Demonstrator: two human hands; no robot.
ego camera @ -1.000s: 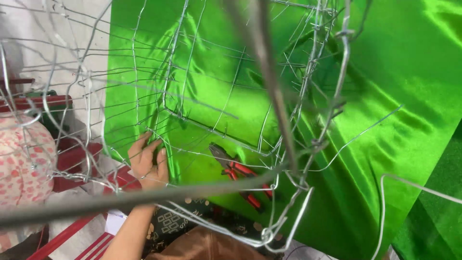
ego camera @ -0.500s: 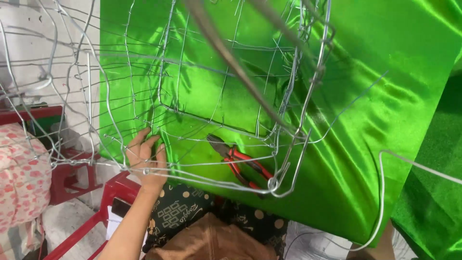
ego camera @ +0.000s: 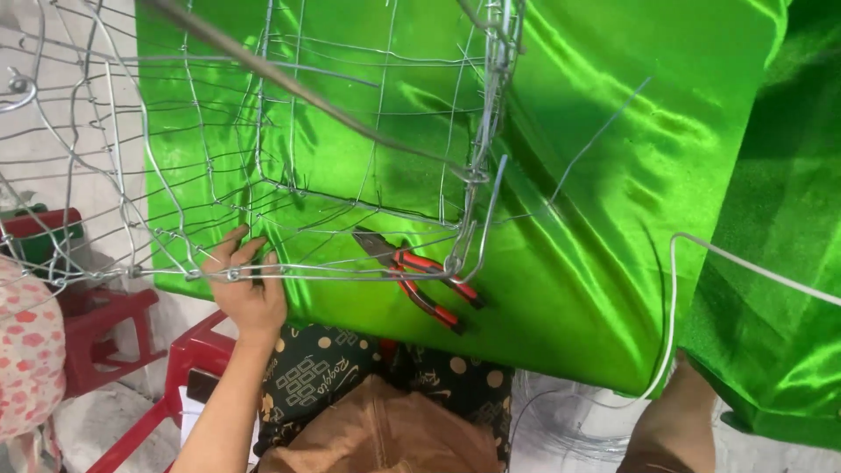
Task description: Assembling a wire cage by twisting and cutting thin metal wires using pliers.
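Note:
A wire mesh frame [ego camera: 263,158] stands in front of me, backed by a sheet of shiny green satin [ego camera: 596,175]. My left hand [ego camera: 250,293] clasps the frame's lower wire rim together with the fabric's bottom edge, fingers curled over it. Red-handled pliers [ego camera: 420,280] lie on the satin just right of that hand, jaws pointing up-left, under the frame's corner. My right forearm [ego camera: 679,420] rises at the lower right and its hand is hidden behind the satin. A loose white wire [ego camera: 674,289] loops down near that arm.
Red plastic stools [ego camera: 105,333] stand at the lower left beside a pink floral cloth [ego camera: 26,350]. Black patterned cloth [ego camera: 324,368] and brown cloth [ego camera: 385,434] lie below the satin. A wire coil [ego camera: 569,420] sits on the floor. More green cloth [ego camera: 780,289] hangs at the right.
The view has swung so the frame and satin sit higher and closer. My left hand stays on the lower rim by the pliers. My right forearm has come into sight.

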